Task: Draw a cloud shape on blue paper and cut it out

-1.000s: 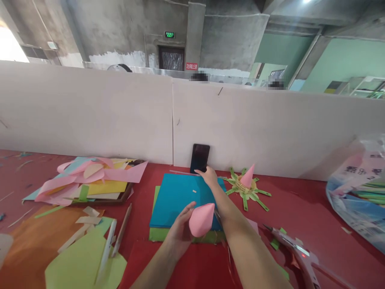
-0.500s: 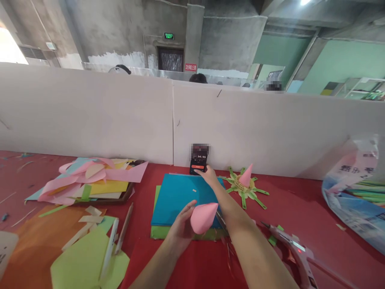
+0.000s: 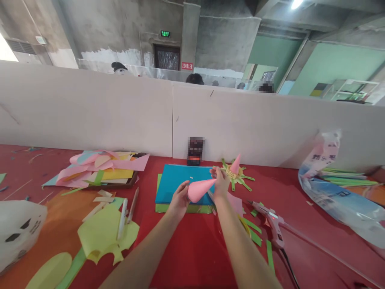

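Note:
A pink paper cone [image 3: 199,190] is held sideways over a blue sheet stack [image 3: 171,180], its point turned to the right. My left hand [image 3: 179,199] is closed around the cone's wide end. At the narrow tip, my right hand [image 3: 221,183] has its fingers curled and touches the point. Just beyond it on the table stands a flower-like paper piece [image 3: 243,181] with green strips spread out and a second pink cone [image 3: 236,164] upright in its middle. A phone [image 3: 195,151] leans against the white partition behind the stack.
A pink glue gun [image 3: 272,222] with a cord lies at the right, near a plastic bag [image 3: 325,192] of green strips. On the left are a tray of coloured paper [image 3: 117,174], yellow-green cut paper [image 3: 99,237], a white pen [image 3: 122,218] and a white mask [image 3: 21,233].
My right hand has drawn back from the phone to the cone's tip. The cone has shifted up in view and lies more level. The camera view has shifted.

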Demonstrator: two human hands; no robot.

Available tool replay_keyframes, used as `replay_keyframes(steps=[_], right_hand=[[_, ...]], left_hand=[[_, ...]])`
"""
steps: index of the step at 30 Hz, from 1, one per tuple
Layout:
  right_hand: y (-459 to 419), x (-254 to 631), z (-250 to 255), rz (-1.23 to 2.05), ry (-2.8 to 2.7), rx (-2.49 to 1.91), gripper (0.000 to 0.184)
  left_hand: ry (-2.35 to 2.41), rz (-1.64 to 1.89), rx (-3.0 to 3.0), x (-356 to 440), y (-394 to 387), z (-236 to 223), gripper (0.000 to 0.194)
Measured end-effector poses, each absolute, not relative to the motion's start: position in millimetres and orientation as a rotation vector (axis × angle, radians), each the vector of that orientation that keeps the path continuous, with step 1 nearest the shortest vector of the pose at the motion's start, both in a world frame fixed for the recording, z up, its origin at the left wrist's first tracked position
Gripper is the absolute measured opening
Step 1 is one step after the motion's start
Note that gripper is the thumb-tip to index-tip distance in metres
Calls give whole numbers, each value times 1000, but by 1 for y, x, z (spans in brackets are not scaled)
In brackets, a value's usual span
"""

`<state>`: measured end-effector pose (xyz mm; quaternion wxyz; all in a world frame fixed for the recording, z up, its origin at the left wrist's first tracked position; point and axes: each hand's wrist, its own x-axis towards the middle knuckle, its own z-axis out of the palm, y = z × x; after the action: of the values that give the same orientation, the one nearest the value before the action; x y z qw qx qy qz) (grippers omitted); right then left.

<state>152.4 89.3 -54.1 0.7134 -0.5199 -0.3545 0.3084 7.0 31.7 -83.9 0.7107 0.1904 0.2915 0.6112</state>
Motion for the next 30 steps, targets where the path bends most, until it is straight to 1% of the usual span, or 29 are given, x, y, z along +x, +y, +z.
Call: replay_keyframes(steps=[4,7,9,11,18,24,30], right_hand=[[60,136,-75,708,-692,-1137,37],[45,123,-90,694,-686,-1134,41],[39,115,-95,697,-740,-1126,39],[36,108,-95,716,-822,-1104,39],[35,99,-87,840,-1018,-966,50],[37,96,-91,1104,-866,-815,58],[42,94,-92,1166,-754,-799,55]], left_hand=[[663,1425,428,4,35,-89,34],[703,1482,396,0,39,-93,31],[723,1502,374,-3,41,-94,30],[725,1510,360,-4,41,-94,30],[677,1515,339,2,36,-91,25],[683,1514,351,2,37,-91,26],[658,1414,461,7,28,-83,26]])
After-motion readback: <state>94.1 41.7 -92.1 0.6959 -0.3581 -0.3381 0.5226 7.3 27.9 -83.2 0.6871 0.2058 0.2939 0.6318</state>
